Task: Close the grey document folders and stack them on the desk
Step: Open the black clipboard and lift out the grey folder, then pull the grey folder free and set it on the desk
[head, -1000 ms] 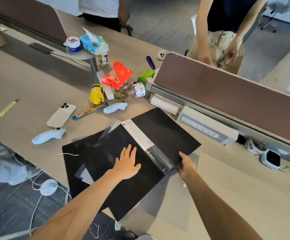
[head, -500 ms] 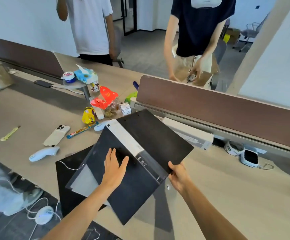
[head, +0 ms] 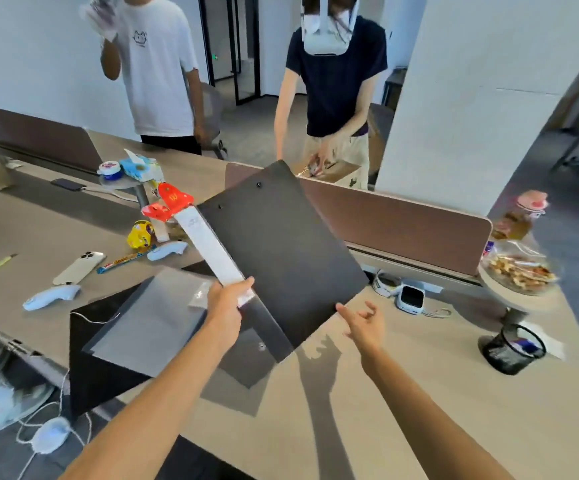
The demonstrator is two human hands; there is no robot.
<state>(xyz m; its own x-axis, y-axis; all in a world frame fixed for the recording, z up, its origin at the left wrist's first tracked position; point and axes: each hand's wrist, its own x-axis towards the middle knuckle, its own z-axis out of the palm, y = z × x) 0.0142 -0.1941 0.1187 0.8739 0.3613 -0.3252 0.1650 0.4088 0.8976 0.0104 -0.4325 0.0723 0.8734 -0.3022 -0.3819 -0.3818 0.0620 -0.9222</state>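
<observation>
A second folder (head: 87, 375) is seen flat on the desk (head: 419, 410) at left. The open folder (head: 281, 258) is held up off the desk, its white spine (head: 208, 247) gripped by the left hand (head: 227, 303). The right hand (head: 362, 323) is loosely spread with nothing held, just beside that folder's lower corner.

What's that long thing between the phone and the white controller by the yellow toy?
A candy bar in a colourful wrapper lies between the phone and that white controller. The head view shows it.
</observation>
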